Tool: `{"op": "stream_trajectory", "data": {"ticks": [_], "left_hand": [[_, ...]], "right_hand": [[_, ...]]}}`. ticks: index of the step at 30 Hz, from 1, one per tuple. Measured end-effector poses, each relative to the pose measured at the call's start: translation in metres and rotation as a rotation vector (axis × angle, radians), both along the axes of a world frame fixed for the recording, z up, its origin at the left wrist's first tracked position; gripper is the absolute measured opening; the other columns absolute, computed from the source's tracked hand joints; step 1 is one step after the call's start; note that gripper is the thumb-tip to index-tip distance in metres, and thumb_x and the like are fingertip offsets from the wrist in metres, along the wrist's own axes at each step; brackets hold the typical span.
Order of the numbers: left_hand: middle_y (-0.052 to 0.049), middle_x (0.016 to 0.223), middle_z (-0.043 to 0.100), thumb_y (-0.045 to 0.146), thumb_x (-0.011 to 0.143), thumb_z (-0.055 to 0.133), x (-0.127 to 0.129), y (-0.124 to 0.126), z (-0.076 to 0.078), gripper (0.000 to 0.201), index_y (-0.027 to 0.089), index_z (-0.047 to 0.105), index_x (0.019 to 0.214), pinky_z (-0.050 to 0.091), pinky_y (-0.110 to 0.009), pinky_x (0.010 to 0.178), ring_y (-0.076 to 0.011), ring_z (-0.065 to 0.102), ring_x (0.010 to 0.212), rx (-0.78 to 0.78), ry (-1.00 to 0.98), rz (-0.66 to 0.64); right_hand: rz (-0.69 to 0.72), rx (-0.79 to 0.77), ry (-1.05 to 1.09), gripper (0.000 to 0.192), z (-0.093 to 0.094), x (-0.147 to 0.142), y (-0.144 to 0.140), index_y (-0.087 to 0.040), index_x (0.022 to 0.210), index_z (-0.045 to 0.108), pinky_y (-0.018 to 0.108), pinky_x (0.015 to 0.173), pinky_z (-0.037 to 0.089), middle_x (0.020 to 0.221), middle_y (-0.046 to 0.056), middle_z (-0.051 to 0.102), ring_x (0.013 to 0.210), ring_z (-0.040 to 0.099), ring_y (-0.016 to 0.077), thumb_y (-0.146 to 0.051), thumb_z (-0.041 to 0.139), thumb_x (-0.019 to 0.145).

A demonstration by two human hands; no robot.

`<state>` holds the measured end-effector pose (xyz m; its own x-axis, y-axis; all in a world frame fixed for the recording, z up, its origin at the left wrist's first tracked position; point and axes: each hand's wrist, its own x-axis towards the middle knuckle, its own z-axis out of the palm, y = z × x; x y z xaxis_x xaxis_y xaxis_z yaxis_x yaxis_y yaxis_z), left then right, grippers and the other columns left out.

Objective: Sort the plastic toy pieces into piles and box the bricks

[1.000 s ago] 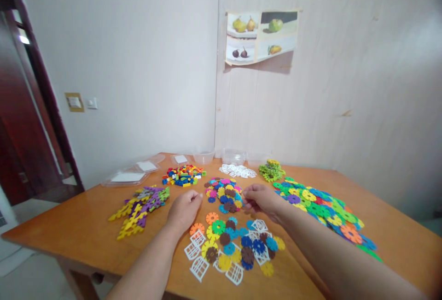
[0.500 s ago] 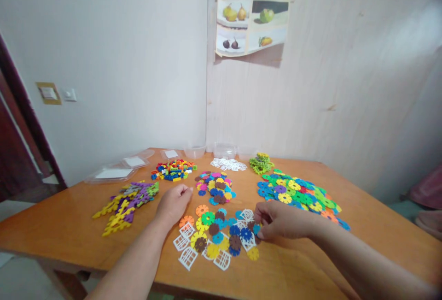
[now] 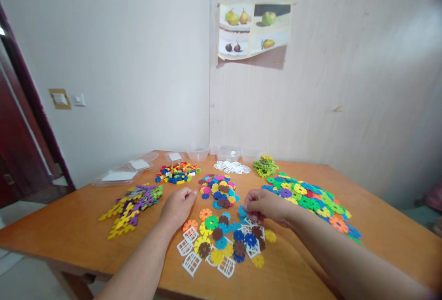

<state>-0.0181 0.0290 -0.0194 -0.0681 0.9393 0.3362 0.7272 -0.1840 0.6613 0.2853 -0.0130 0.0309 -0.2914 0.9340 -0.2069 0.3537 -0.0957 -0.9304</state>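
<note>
My right hand (image 3: pixel 264 205) is closed in a pinch at the back of the near mixed pile. A light blue notched disc (image 3: pixel 242 211) shows at its fingertips. Beneath and in front of that hand lie white lattice window pieces (image 3: pixel 226 267), dark blue discs (image 3: pixel 250 240) and brown discs (image 3: pixel 239 248). My left hand (image 3: pixel 178 207) rests on the table left of the pile, curled into a loose fist with no object showing in it. Closest to it are an orange disc (image 3: pixel 205 214) and a green disc (image 3: pixel 212 222).
Around the wooden table (image 3: pixel 290 274) are purple and yellow interlocking pieces (image 3: pixel 133 208), small building bricks (image 3: pixel 177 172), a mixed disc pile (image 3: pixel 221 190), white pieces (image 3: pixel 231 167), green pieces (image 3: pixel 265 166) and large notched discs (image 3: pixel 311 197). Clear plastic containers (image 3: pixel 228 153) and lids (image 3: pixel 117 176) stand behind.
My right hand has moved left and away from me over the near pile, the light blue disc at its fingertips. My left hand stays in place. The view has shifted slightly.
</note>
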Motion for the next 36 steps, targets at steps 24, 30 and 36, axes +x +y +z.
{"op": "stream_trajectory", "data": {"ticks": [24, 30, 36], "left_hand": [[0.001, 0.063, 0.063, 0.053, 0.088, 0.048, -0.001, 0.001, -0.002, 0.040, 0.021, 0.059, 0.067, 0.026, -0.027, 0.055, -0.0158, 0.055, 0.061, 0.028, 0.013, -0.006], [0.001, 0.061, 0.062, 0.052, 0.088, 0.048, 0.000, 0.000, -0.001, 0.039, 0.021, 0.059, 0.067, 0.027, -0.027, 0.055, -0.0159, 0.055, 0.060, 0.009, 0.013, 0.018], [0.002, 0.062, 0.062, 0.051, 0.087, 0.049, 0.002, -0.002, 0.002, 0.038, 0.021, 0.057, 0.065, 0.026, -0.027, 0.055, -0.0156, 0.055, 0.060, 0.017, 0.014, 0.018]], "right_hand": [[0.368, 0.332, -0.552, 0.031, 0.011, -0.013, -0.052, -0.023, 0.091, 0.068, 0.019, 0.052, 0.033, 0.081, -0.002, 0.068, 0.068, 0.056, 0.0125, -0.041, 0.079, 0.068], [0.335, 0.338, -0.567, 0.018, 0.008, -0.019, -0.052, -0.022, 0.086, 0.066, 0.019, 0.051, 0.032, 0.077, -0.003, 0.066, 0.065, 0.055, 0.0115, -0.028, 0.073, 0.070], [0.259, 0.164, -0.349, 0.010, 0.003, -0.016, -0.040, -0.019, 0.078, 0.062, 0.018, 0.049, 0.038, 0.071, -0.002, 0.066, 0.060, 0.056, 0.0104, -0.026, 0.068, 0.075]]}}
